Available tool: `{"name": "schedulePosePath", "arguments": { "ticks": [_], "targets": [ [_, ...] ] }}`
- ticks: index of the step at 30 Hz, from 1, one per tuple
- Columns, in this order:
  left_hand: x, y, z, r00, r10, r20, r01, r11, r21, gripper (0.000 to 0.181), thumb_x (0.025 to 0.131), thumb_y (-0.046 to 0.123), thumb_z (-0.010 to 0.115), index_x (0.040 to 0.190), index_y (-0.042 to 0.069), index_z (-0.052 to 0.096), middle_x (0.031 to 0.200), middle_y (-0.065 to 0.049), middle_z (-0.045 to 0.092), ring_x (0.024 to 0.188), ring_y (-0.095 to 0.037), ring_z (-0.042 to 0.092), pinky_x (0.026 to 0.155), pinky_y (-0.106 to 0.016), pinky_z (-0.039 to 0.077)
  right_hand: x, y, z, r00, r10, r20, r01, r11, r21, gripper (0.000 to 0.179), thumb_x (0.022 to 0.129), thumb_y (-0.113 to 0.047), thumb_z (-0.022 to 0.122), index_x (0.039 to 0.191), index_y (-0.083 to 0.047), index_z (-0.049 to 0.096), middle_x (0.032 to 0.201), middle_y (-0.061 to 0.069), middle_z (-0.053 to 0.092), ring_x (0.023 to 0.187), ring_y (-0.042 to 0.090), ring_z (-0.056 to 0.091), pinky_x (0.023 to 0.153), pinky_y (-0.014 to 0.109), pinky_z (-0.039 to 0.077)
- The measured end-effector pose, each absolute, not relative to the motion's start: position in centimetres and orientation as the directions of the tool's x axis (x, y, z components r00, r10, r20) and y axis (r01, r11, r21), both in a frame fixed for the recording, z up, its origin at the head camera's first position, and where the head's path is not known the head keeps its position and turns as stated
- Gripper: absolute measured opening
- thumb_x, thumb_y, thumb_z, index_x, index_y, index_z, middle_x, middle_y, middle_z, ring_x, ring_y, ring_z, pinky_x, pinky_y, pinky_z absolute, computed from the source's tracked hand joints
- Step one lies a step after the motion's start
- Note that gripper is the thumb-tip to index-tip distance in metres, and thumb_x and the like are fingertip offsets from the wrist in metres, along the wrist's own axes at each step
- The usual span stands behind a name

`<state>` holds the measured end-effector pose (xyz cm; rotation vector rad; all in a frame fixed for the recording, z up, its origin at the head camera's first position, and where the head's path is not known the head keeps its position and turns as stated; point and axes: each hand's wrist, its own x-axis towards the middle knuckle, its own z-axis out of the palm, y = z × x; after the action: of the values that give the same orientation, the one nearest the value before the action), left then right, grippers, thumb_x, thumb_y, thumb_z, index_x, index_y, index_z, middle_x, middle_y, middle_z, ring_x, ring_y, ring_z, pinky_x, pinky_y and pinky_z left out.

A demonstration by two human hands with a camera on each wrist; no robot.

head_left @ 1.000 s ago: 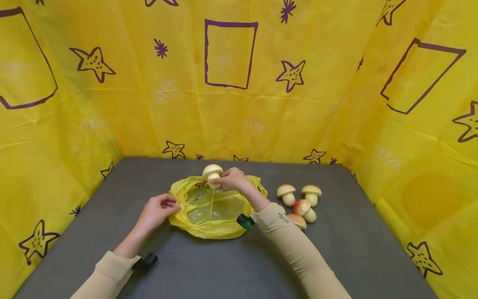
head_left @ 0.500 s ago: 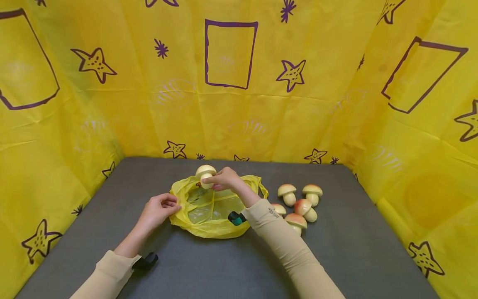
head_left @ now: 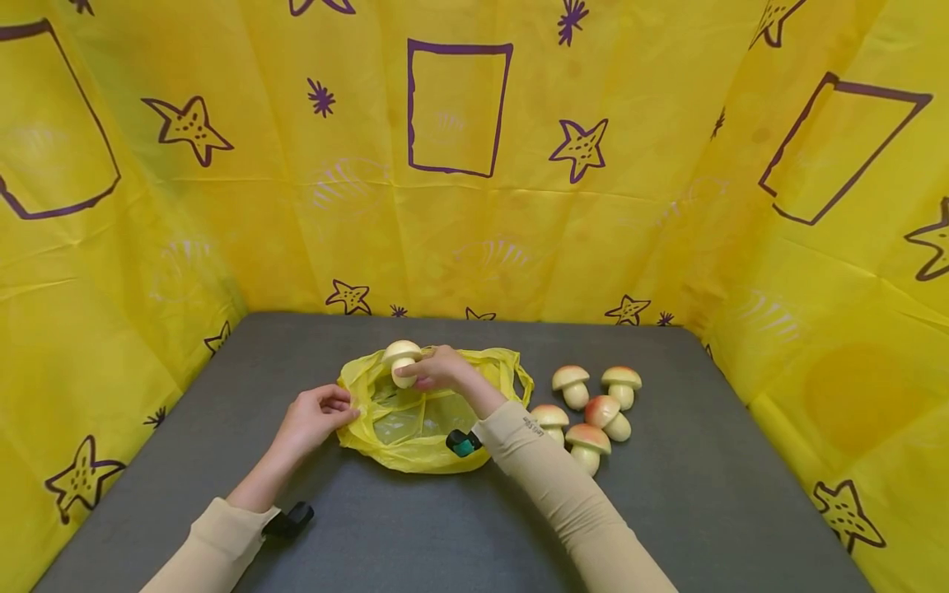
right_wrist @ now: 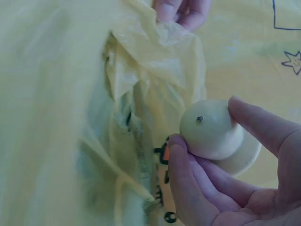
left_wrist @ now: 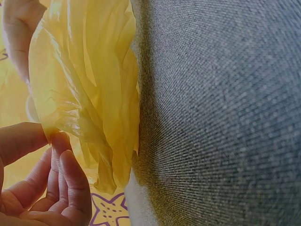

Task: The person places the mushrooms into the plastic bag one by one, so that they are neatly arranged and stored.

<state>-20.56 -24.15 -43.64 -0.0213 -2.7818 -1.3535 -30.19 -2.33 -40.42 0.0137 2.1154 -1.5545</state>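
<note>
A yellow plastic bag (head_left: 415, 457) lies spread on the table with its mouth facing up. My left hand (head_left: 320, 412) pinches the bag's left rim between thumb and fingertips, as the left wrist view shows up close. Over the far left part of the opening, my right hand (head_left: 442, 369) holds a toy mushroom (head_left: 402, 352) by its pale stem, cap upward. In the right wrist view the stem's round end (right_wrist: 207, 127) sits between thumb and fingers, with the bag's folds (right_wrist: 155, 66) beside it.
Several more toy mushrooms with reddish caps (head_left: 603, 412) stand or lie in a cluster right of the bag; the right sleeve (head_left: 549, 469) passes close to them. The dark grey table (head_left: 415, 535) is enclosed by yellow patterned cloth walls (head_left: 460, 231).
My right hand has carried the mushroom leftward, then lowered it toward the bag's opening. My left hand keeps its place at the rim. More of the mushroom cluster shows beside the right sleeve.
</note>
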Motion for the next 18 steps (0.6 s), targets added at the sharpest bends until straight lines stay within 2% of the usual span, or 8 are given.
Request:
{"name": "schedulePosePath", "arguments": {
  "ticks": [5, 9, 12, 18],
  "targets": [
    [-20.6, -24.2, -43.7, -0.998, -0.009, 0.057, 0.039, 0.628, 0.777, 0.027, 0.081, 0.017, 0.075, 0.098, -0.001, 0.064, 0.09, -0.011, 0.067, 0.075, -0.014, 0.059, 0.061, -0.023, 0.049, -30.0, -2.5, -41.1, -0.861, -0.257, -0.439, 0.326, 0.385, -0.864, 0.043, 0.074, -0.025, 0.082, 0.101, 0.001, 0.06, 0.082, 0.01, 0.066, 0.089, 0.027, 0.07, 0.082, 0.035, 0.054],
    [-20.6, -24.2, -43.6, -0.998, -0.009, 0.061, 0.042, 0.629, 0.777, 0.026, 0.081, 0.017, 0.074, 0.098, -0.001, 0.064, 0.09, -0.011, 0.067, 0.075, -0.015, 0.059, 0.061, -0.023, 0.049, -30.0, -2.8, -41.5, -0.873, -0.223, -0.433, 0.31, 0.431, -0.847, 0.037, 0.072, -0.028, 0.083, 0.088, -0.004, 0.061, 0.071, 0.004, 0.063, 0.069, 0.018, 0.068, 0.08, 0.035, 0.055],
    [-20.5, -24.1, -43.6, -0.998, -0.009, 0.06, 0.041, 0.629, 0.776, 0.027, 0.081, 0.017, 0.074, 0.098, -0.001, 0.064, 0.09, -0.011, 0.067, 0.076, -0.015, 0.059, 0.061, -0.023, 0.049, -30.0, -3.0, -41.7, -0.88, -0.204, -0.428, 0.295, 0.471, -0.831, 0.037, 0.071, -0.03, 0.083, 0.085, -0.006, 0.059, 0.067, 0.001, 0.059, 0.057, 0.011, 0.059, 0.078, 0.033, 0.055],
    [-20.4, -24.1, -43.6, -0.998, -0.008, 0.059, 0.041, 0.629, 0.776, 0.027, 0.081, 0.017, 0.075, 0.099, -0.001, 0.064, 0.09, -0.011, 0.067, 0.076, -0.015, 0.059, 0.062, -0.023, 0.049, -30.0, -3.1, -42.3, -0.883, -0.202, -0.424, 0.271, 0.519, -0.811, 0.036, 0.072, -0.033, 0.083, 0.08, -0.007, 0.058, 0.067, 0.001, 0.059, 0.055, 0.01, 0.054, 0.07, 0.028, 0.053]
  ]
}}
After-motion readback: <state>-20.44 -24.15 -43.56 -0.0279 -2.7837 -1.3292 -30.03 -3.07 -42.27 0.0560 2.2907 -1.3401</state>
